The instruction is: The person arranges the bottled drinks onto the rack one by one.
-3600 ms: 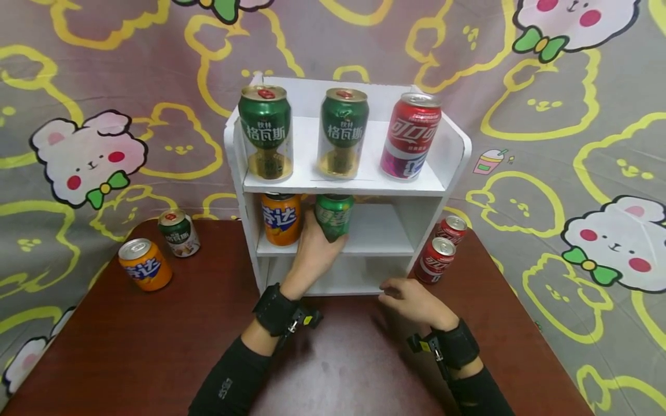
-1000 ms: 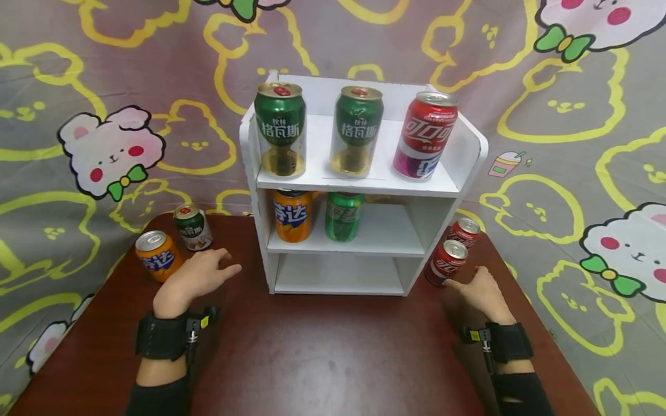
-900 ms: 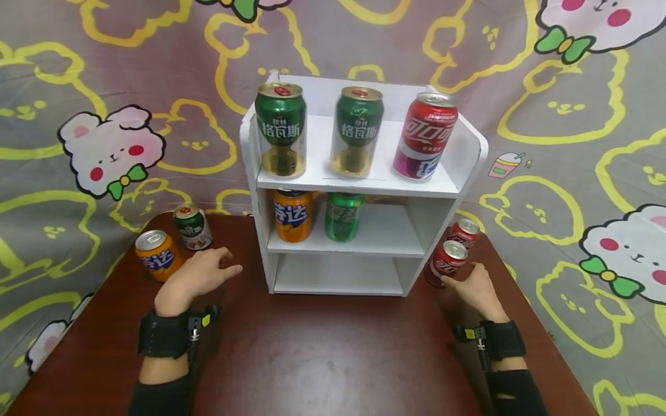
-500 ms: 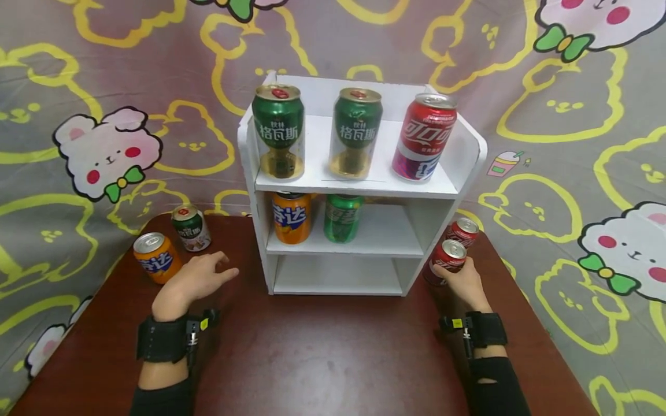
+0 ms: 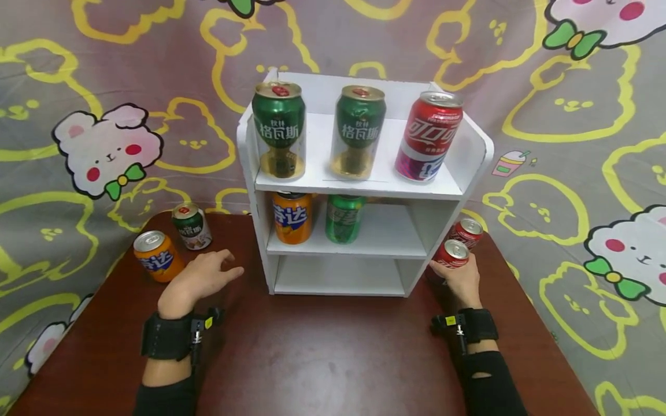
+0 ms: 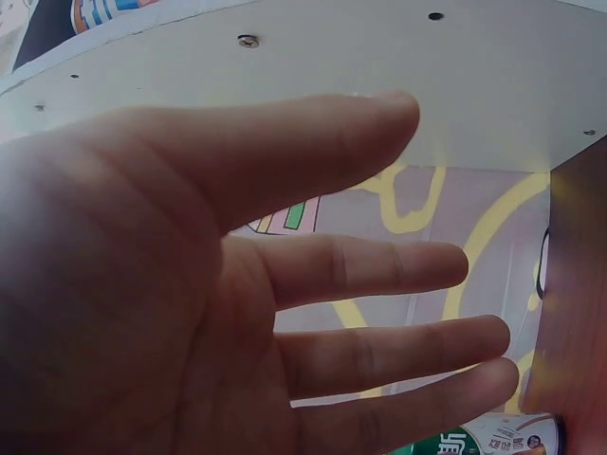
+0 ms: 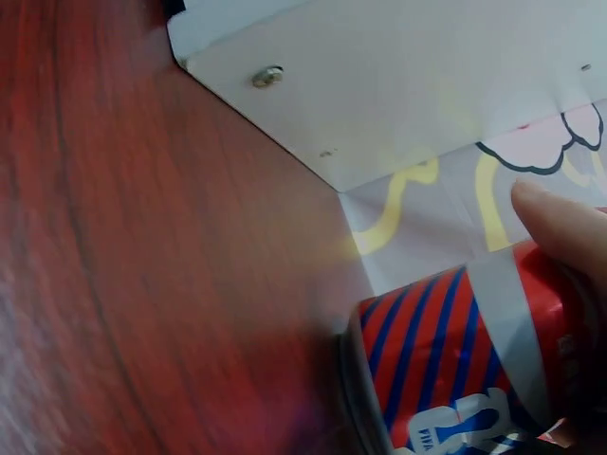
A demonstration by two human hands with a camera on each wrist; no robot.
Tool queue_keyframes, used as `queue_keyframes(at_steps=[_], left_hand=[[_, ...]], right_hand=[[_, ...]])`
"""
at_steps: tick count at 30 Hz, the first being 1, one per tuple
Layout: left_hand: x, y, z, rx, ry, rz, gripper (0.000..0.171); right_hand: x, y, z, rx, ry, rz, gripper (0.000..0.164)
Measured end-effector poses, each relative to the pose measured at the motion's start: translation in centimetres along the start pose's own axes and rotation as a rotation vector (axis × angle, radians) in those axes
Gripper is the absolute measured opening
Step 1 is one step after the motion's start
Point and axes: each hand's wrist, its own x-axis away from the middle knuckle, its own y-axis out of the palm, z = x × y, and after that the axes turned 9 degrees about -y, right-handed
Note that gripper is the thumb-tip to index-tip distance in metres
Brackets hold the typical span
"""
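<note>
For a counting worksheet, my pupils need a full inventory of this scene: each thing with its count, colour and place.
Shelf unit: 1, white, on the table
Table: 1, red-brown, under everything
Backdrop: 1, grey with yellow outlines and cartoon animals, behind
Kvass-style cans: 2, green and gold, top shelf, left and middle
Tricolour can: 1, red, white and purple, top shelf, right
Shelved orange can: 1, orange, middle shelf, left
Green can: 1, green, middle shelf, beside it
Table orange can: 1, orange, left
Small-looking can: 1, green and white, behind it
Far red can: 1, red, right
Near red can: 1, red, right
Wristbands: 2, black, on the wrists
Sleeves: 2, black, forearms
Left hand: 1, bare, near table orange can
Right hand: 1, bare, gripping near red can
</note>
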Motion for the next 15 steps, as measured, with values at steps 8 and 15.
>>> queue_keyframes(at_steps=[8, 15], left_hand=[[0.2, -0.1, 0.4, -0.019, -0.003, -0.001, 0.059], [0.7, -0.2, 0.0, -0.011, -0.010, 0.005, 0.057]], right_hand=[[0.1, 0.2, -0.2, 0.009, -0.030, 0.023, 0.088], [0.9, -1.5, -1.2, 0.089, -0.121, -0.098, 0.085]])
